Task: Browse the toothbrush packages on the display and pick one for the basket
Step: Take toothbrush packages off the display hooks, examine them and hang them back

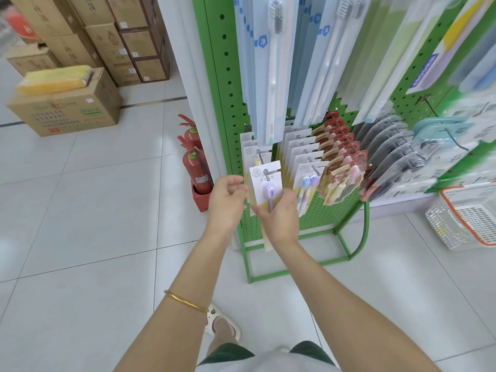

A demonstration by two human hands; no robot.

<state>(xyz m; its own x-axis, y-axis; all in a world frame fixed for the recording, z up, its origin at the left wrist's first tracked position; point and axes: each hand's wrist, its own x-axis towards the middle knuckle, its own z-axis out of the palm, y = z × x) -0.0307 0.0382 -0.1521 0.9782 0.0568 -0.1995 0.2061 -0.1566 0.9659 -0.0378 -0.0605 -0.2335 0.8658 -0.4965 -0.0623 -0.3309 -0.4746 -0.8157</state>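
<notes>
The rack [228,84] rises behind and above the grip, green pegboard with rows of carded brushes on hooks. The basket [445,226] stands on the floor well off to the right of the grip, mouth up.

The right hand [279,218] does the holding. It grips the lower part of the front pack [264,178], thumb across the card's face near the bottom left, fingers round the right edge and behind. The left hand [228,197] is just left of the grip, fingers loosely curled and pinching nothing I can see. Whether its tips touch the card's left edge cannot be told.

More packs [248,146] of the same row hang behind, up and away from the grip. A second row [303,159] hangs just right of it. The purple brush [268,190] sits in its blister right above the grip. Higher up, the card's slot is on the hook [266,173], so the pack is not yet free.

The step looks like drawing this pack off. The hold is low on a thin card, so a pull from there may bend it or jam the slot. Better to draw straight along the hook toward the body, then lift the top over the hook's tip. The left hand could press the packs behind so none follow. Once free, the carry goes right and down from the grip to the basket
</notes>
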